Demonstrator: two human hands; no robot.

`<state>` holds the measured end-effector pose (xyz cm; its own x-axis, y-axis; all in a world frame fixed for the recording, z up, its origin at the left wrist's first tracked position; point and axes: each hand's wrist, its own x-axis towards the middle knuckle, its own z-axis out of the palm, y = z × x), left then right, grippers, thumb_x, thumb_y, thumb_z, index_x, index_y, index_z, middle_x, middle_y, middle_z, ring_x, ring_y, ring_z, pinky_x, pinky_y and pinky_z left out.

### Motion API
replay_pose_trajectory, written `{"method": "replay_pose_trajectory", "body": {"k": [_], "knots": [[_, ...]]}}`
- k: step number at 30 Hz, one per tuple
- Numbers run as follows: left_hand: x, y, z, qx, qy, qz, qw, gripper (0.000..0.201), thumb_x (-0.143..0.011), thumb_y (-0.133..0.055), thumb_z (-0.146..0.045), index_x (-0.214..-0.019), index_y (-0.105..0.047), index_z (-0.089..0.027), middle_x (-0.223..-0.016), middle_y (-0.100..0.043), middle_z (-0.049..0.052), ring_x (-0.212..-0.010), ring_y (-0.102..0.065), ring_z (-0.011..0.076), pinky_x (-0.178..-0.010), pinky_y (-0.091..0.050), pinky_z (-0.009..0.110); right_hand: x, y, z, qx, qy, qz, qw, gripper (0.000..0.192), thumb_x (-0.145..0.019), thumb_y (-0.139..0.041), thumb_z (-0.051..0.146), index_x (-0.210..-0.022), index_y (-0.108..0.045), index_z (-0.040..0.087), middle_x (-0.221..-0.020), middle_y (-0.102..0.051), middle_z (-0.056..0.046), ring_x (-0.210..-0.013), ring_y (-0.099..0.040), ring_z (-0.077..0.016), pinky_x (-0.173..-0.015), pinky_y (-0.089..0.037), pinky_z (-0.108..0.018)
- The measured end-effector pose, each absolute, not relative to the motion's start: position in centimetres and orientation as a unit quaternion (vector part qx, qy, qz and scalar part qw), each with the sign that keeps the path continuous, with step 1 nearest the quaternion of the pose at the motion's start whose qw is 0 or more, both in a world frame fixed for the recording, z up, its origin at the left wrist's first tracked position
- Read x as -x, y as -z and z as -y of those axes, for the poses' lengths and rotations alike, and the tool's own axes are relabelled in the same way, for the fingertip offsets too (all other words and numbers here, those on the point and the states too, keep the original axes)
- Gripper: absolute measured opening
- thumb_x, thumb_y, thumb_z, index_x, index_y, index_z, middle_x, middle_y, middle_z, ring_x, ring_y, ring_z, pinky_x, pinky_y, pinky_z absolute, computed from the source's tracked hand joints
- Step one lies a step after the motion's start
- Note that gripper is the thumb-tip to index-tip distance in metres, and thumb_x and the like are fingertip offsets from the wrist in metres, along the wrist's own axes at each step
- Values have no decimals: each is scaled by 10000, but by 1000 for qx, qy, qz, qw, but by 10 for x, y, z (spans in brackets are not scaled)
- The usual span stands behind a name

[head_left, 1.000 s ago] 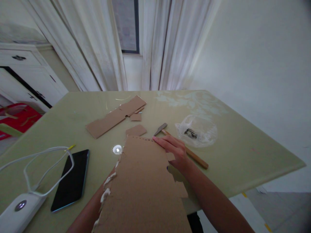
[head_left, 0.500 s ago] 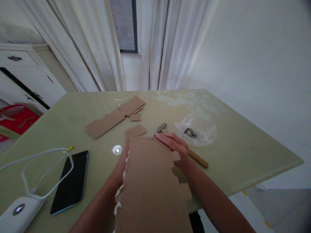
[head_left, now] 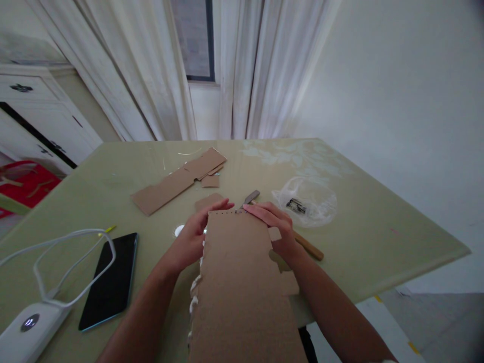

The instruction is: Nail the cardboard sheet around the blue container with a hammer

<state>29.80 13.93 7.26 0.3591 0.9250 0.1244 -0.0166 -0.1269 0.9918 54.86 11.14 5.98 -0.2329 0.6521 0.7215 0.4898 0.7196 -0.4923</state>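
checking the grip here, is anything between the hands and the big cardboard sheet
Nothing visible. The left hand and right hand both lie directly on the far end of the cardboard sheet. The hammer sits partly under the right hand, beside the sheet.

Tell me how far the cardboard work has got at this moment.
Done, by the look of it: cut strips and scraps lie farther up the table, and the big sheet has a row of small holes along its far edge. In hand: left hand and right hand hold that edge. Untouched: the hammer and the bag. What remains cannot be told.
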Motion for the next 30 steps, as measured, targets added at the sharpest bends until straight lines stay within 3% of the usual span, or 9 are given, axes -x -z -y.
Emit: {"method": "replay_pose_trajectory", "body": {"k": [4,10,13,17,22,27,30], "knots": [[-292,-80,-147,-580,-466,-405,531,300,-986,-678,-396,-1222,-812,-268,-1346,-783,79,-1308,-682,303,-1153,-498,449,-551,-66,-110,365,-123,786,483,396,-1028,-639,266,-1417,-710,288,-1187,-779,-94,-1060,-739,-243,-914,-595,-388],[-285,-83,-145,-574,-497,-352,547,338,-961,-556,-259,-1071,-873,-221,-1212,-829,93,-1251,-702,308,-1132,-504,460,-552,-70,-111,339,-97,807,475,360,-1024,-664,294,-1378,-717,260,-1145,-785,-96,-1015,-723,-241,-916,-579,-405],[-288,-84,-145,-648,-443,-367,499,236,-964,-699,-342,-1104,-868,-256,-1236,-818,86,-1220,-716,288,-1118,-512,435,-551,-66,-114,313,-79,830,454,364,-1034,-640,336,-1379,-709,239,-1133,-785,-103,-1016,-716,-255,-912,-576,-425],[-295,-83,-145,-728,-389,-358,437,117,-906,-821,-365,-962,-877,-279,-1154,-826,73,-1103,-757,261,-1026,-561,397,-551,-64,-116,296,-64,845,441,353,-1068,-578,369,-1374,-700,240,-1129,-783,-99,-1005,-707,-249,-963,-567,-445],[-301,-82,-142,-730,-444,-347,386,77,-935,-801,-328,-927,-860,-279,-1054,-823,52,-1022,-749,218,-968,-565,349,-551,-65,-116,292,-38,860,416,346,-1083,-568,364,-1368,-691,212,-1107,-780,-106,-971,-691,-251,-948,-564,-460],[-298,-83,-141,-590,-574,-346,450,92,-980,-760,-336,-959,-794,-253,-932,-820,15,-902,-744,162,-876,-568,279,-546,-61,-117,272,16,879,391,278,-1094,-567,228,-1334,-704,203,-1069,-799,-82,-927,-697,-210,-848,-564,-378],[-292,-78,-147,-503,-655,-341,449,136,-900,-852,-352,-916,-780,-238,-955,-806,1,-853,-710,127,-800,-549,221,-544,-58,-118,274,21,874,401,279,-1109,-538,236,-1327,-710,209,-1062,-805,-75,-922,-715,-195,-851,-570,-359]]}}
